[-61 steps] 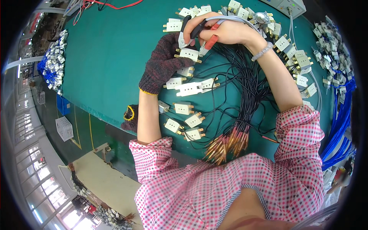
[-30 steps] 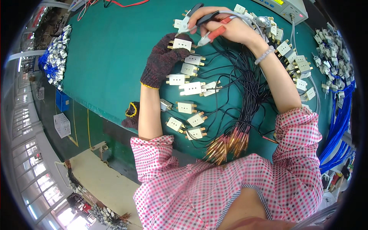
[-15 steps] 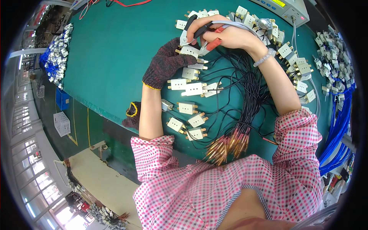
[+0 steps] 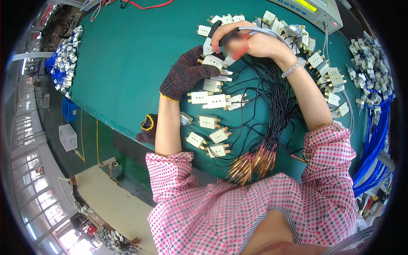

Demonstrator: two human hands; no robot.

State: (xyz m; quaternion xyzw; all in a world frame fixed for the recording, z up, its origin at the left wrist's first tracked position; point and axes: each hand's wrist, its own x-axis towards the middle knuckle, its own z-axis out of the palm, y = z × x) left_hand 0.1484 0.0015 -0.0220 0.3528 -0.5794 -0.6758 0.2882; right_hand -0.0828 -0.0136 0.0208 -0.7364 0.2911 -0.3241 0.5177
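My left hand [image 4: 183, 74], in a dark knitted glove with a yellow edge, grips a white rectangular block [image 4: 212, 61] with small holes and metal tabs. Over it, my bare right hand [image 4: 259, 44] is closed around a pair of metal test clips. The black-handled clip [image 4: 208, 46] touches the block's far left end. A red-handled clip [image 4: 240, 47] sits at its right side, partly blurred. Grey cable [image 4: 265, 31] runs from the clips over my right hand. Similar white blocks [image 4: 216, 101] lie nearby, joined to a bundle of black wires [image 4: 276, 106] with copper-coloured ends [image 4: 253, 163].
A meter with a lit display [image 4: 314, 10] stands at the back right. More white blocks [image 4: 333, 78] curve round the right side. Heaps with blue wires lie at the left [image 4: 63, 59] and right [image 4: 374, 68] edges. A second dark glove [image 4: 147, 129] rests by my left forearm.
The red-handled clip has turned within my right fingers and moved in against the block. Both hands have shifted only slightly; the other blocks lie as before.
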